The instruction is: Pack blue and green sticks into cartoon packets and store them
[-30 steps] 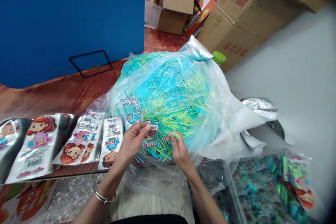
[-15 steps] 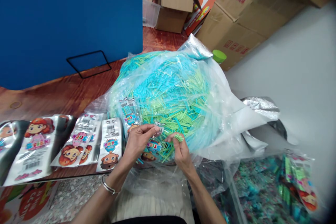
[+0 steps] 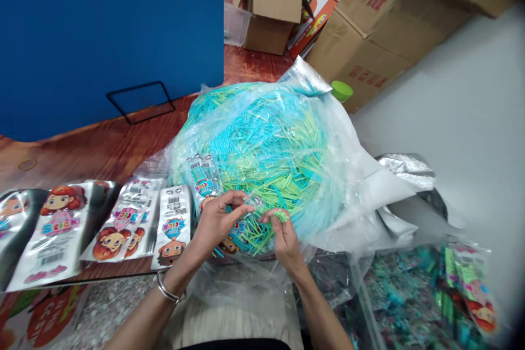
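Note:
My left hand [image 3: 219, 221] has its thumb and forefinger at the top of a small clear pouch [image 3: 238, 231] printed with "Stick" lettering and a cartoon figure; the hand partly covers it. My right hand [image 3: 286, 240] is closed around a bundle of light green sticks [image 3: 281, 216], their ends bunched at the fingers. Both hands are close together over the near side of a large heap of thin blue and green sticks [image 3: 262, 126] lying in a clear plastic bag [image 3: 348, 175]. Another filled pouch [image 3: 204, 180] lies on the heap beside my left hand.
Stacks of printed pouches [image 3: 55, 235] line the wooden table [image 3: 135, 139] at left. A blue panel [image 3: 110, 38] stands behind. Cardboard boxes [image 3: 377, 27] and a green cup [image 3: 342, 91] are at the back right. Low at right is a bin of filled pouches [image 3: 406, 295].
My left thumb and forefinger have parted somewhat at the pouch's top, which now shows more. My right hand keeps the green sticks, nearly still.

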### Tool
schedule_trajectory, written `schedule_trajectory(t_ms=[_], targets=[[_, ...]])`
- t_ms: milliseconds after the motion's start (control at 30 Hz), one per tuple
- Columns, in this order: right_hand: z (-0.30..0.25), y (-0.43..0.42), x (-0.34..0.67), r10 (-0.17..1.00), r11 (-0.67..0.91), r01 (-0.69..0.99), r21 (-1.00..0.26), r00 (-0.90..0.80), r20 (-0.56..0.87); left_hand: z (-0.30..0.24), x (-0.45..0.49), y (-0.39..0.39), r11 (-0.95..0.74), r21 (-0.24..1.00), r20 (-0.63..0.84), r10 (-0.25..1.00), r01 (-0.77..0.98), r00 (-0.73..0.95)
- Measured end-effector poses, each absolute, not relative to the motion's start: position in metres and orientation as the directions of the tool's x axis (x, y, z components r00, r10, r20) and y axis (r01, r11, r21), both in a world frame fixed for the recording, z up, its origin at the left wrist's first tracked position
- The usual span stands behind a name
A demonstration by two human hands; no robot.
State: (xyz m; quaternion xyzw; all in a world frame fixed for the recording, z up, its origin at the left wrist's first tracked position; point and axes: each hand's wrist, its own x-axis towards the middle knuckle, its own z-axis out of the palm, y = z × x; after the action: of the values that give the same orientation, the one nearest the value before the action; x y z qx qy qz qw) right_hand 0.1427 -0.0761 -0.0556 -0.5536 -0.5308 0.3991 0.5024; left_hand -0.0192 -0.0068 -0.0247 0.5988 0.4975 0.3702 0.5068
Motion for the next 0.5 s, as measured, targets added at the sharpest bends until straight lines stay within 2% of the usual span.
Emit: schedule_trajectory(t_ms=[367,500], targets=[[-0.037,-0.071,0.149,0.982,0.037,0.177,-0.984,0.177,0.068,-0.017,-0.026,-0.008,-0.220,0.925,0.091,0.920,0.310,0.382],[-0.012,-0.060,0.159,0.955,-0.001,0.049,-0.999,0.296,0.014,-0.020,-0.027,-0.010,-0.271,0.913,0.123,0.895,0.304,0.430]])
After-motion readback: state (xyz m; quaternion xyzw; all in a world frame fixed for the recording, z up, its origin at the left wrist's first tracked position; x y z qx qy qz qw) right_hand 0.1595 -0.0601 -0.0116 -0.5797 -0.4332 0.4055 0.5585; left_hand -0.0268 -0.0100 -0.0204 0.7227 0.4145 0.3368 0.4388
